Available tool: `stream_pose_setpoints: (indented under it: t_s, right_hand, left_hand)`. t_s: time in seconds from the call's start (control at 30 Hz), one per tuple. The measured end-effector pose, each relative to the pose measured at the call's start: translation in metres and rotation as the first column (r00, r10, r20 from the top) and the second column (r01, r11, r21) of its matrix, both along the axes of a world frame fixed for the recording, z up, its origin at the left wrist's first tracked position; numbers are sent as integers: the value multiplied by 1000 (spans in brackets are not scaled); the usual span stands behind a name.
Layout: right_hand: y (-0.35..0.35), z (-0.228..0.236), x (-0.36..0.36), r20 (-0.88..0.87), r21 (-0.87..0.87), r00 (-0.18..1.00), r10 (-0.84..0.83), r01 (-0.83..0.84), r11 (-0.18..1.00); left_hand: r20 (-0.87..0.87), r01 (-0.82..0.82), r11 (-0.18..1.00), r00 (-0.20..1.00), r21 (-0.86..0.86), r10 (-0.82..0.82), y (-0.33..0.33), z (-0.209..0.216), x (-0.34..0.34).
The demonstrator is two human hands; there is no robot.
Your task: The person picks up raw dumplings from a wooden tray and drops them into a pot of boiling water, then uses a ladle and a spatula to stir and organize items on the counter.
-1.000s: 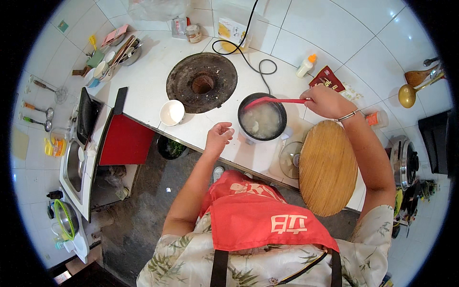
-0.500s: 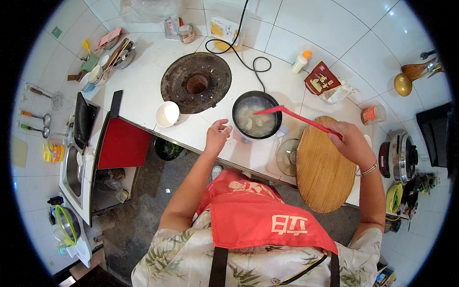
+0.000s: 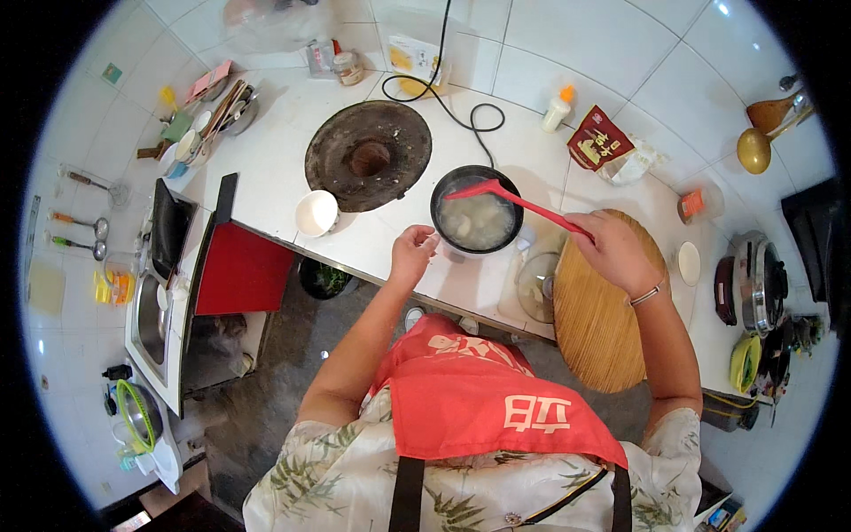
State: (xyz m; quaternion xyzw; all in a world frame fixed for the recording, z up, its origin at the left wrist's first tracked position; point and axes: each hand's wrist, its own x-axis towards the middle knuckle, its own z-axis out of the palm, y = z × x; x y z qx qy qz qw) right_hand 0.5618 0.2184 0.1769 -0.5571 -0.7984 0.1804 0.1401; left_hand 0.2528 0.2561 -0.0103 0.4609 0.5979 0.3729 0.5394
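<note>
On the white worktop (image 3: 266, 191), just right of a round dark burner plate (image 3: 368, 155), we noted a black pot (image 3: 476, 213) holding pale liquid with whitish lumps in it. Left of the burner plate stood a small white cup (image 3: 316, 213); we could not make out anything in it. A clear glass lid (image 3: 537, 285) lay between the pot and a round wooden board (image 3: 603, 310). Behind, by the tiled wall, stood a red packet (image 3: 599, 144) and a small bottle with an orange cap (image 3: 557, 109).

Our right hand (image 3: 613, 251) was clamped on the handle end of a red ladle (image 3: 514, 199), over the upper edge of the board. Our left hand (image 3: 413, 251) was at the pot's near-left rim, fingers curled toward it; whether it actually gripped the rim we could not tell. The two hands were apart, with the pot between them.

Against the frame half a second before, the right hand sat a little nearer the pot, and the ladle lay flatter. The left hand remained at the rim.

The ladle's long axis ran from lower right to upper left, the handle in our right hand and the bowl end pointing left, over the pot's far rim above the liquid.
</note>
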Motion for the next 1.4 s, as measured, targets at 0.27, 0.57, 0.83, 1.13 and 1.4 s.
stream_pose_setpoints:
  t_s: [0.27,0.57,0.83,1.13,1.4]
  right_hand:
    - [29,2,-20,137,14,987,84,-87,996]
    - [51,10,-51,403,-16,891,209,-221,975]
    - [46,20,-66,517,7,808,282,-334,943]
    - [16,43,-41,512,19,827,231,-280,960]
    - [-10,79,2,251,78,965,76,-98,992]
  left_hand:
    - [11,-48,999,999,4,48,-9,0,-7]
    - [68,-179,984,981,-19,180,-12,-1,-28]
    - [113,-210,977,970,-45,214,-11,3,-32]
    - [123,-202,978,970,-55,208,-9,4,-36]
    - [113,-182,981,975,-72,189,-9,2,-38]
